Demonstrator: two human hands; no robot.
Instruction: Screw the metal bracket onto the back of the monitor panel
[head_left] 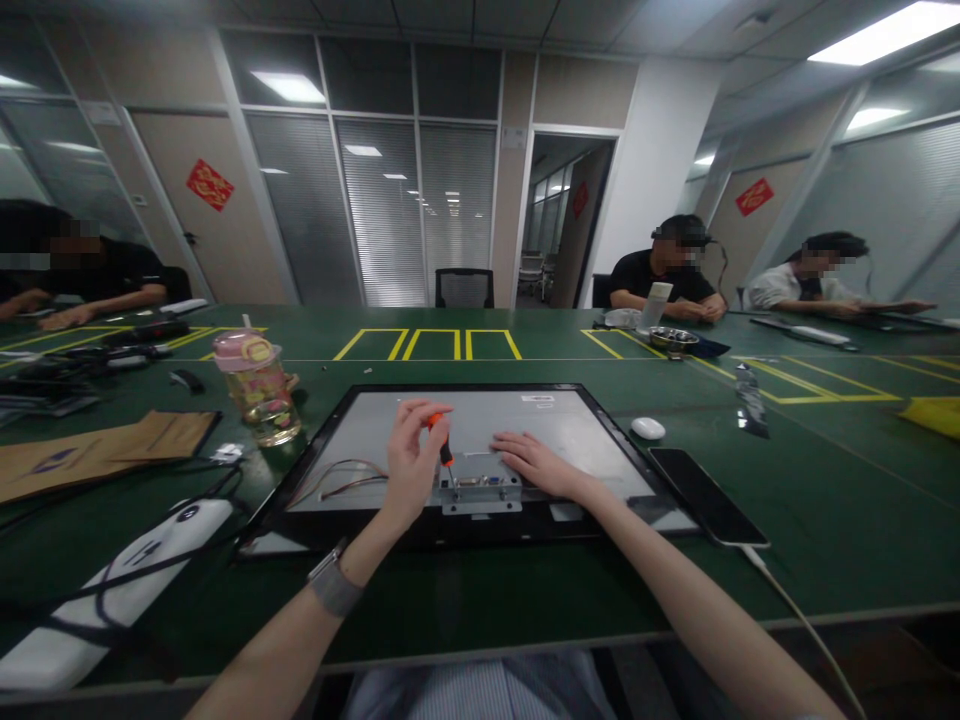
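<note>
My left hand (pixel 411 460) is closed round the handle of a screwdriver (pixel 445 447) with an orange and black grip. The screwdriver stands nearly upright, and its tip comes down at the left end of a small metal box with connector ports (pixel 481 492). This box sits at the near edge of a flat display panel (pixel 420 425) that lies face down, its grey back showing. Fingers stretched out, my right hand (pixel 536 465) rests flat on the panel's back and the box's right side. Thin cables (pixel 345 478) run out to the left of the box.
On the left are a white power strip (pixel 127 580), a brown paper bag (pixel 112 450) and a pink-lidded drink bottle (pixel 259 390). A phone (pixel 705 495) with its cable and a white earbud case (pixel 648 428) lie right. Several people sit around the green table (pixel 840 500).
</note>
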